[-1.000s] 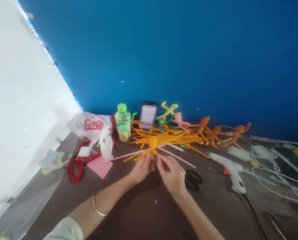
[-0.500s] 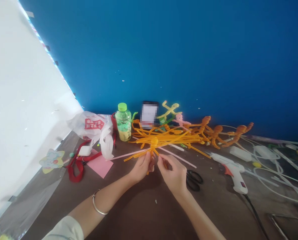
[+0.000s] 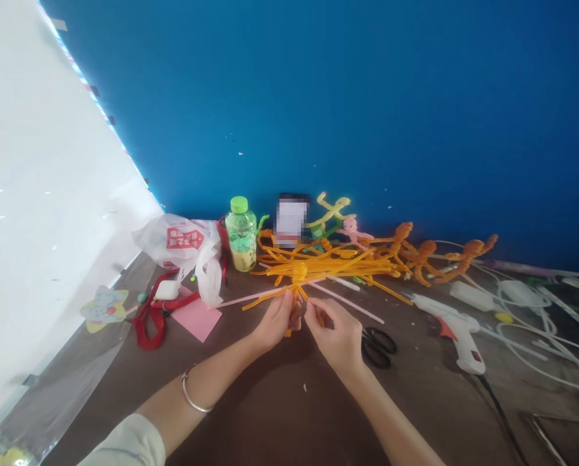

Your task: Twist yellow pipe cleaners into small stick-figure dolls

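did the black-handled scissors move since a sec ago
No, the black-handled scissors have not moved either way: the gap between them and the white glue gun looks unchanged.

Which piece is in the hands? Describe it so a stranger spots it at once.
Below the blue wall, at the front of the brown table, the left hand and right hand grip a bunch of orange pipe cleaners. A round knob tops it, with straight strands splaying out, unlike the tightly twisted orange figures lying to the right.
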Tool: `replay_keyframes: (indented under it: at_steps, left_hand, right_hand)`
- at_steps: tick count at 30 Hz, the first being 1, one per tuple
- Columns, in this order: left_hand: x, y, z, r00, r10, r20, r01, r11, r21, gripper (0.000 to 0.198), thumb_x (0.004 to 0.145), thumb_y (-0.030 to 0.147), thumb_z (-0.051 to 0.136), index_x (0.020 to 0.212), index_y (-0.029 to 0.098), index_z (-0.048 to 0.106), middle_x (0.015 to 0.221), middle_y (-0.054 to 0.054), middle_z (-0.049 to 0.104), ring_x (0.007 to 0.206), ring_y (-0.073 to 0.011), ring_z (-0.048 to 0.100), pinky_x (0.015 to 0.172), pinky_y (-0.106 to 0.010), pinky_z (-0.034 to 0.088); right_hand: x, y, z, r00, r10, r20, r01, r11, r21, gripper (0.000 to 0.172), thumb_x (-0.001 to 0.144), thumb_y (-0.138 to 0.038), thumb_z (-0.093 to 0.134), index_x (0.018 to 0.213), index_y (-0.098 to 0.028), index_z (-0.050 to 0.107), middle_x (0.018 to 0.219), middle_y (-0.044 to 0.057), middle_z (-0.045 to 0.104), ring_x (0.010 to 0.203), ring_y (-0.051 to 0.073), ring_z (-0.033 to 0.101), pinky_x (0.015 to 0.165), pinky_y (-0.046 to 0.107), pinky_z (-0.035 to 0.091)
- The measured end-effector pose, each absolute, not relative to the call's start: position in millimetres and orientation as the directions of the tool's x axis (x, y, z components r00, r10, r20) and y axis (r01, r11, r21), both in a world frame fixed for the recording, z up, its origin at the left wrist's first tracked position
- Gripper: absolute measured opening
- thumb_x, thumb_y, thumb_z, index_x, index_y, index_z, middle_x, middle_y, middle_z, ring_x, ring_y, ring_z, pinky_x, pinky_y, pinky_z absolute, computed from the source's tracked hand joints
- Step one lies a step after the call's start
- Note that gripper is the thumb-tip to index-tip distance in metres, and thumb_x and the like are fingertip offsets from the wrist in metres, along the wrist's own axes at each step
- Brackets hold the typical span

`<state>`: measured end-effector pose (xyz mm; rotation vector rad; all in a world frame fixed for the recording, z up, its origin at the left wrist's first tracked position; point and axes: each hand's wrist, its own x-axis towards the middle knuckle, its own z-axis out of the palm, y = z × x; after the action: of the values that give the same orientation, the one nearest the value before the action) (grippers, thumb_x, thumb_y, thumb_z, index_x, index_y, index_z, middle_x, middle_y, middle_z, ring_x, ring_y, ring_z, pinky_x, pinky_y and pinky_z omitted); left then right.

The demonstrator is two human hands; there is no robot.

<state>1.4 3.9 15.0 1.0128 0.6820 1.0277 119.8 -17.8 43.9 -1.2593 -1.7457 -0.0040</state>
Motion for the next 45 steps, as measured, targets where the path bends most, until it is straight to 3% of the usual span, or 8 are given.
replay_keyframes:
  at_steps: [10,24,45]
  left_hand:
    - [1.6,3.2,11.3,0.385,0.923,-0.024,-0.346,0.168,0.923,0.045,0.079,0.061,0.031,0.074,0.017,0.04,0.05,0.008,0.031,0.039,-0.0054,0.031,0.042,-0.021,0.026]
    - [1.4,3.7,13.0,0.404,0.915,-0.009,-0.37,0.173,0.913,0.045,0.079,0.061,0.031,0.069,0.017,0.037,0.05,0.008,0.027,0.039,-0.0041,0.027,0.041,-0.02,0.024]
    - [0.0,7.1,9.2,0.468,0.882,-0.059,-0.499,0.319,0.806,0.039,0.082,0.054,0.037,0.077,0.016,0.041,0.047,0.01,0.027,0.036,-0.0022,0.02,0.038,-0.016,0.018]
  right_hand:
    - [122.6,-18.5,40.3,-0.071,0.62,0.782,0.77,0.532,-0.352,0.011,0.078,-0.011,0.053,0.084,-0.019,0.059,0.062,0.001,0.063,0.054,0.011,0.058,0.057,0.022,0.047]
    - [120.4,-17.3,43.9,-0.002,0.731,0.682,0.734,0.464,-0.496,0.011,0.08,-0.016,0.051,0.075,-0.018,0.06,0.056,-0.001,0.058,0.048,0.009,0.052,0.052,0.021,0.044]
    - [123.5,-13.8,37.9,0.103,0.798,0.593,0.649,0.398,-0.648,0.007,0.075,-0.018,0.055,0.074,-0.018,0.062,0.061,-0.001,0.063,0.049,0.01,0.054,0.051,0.021,0.045]
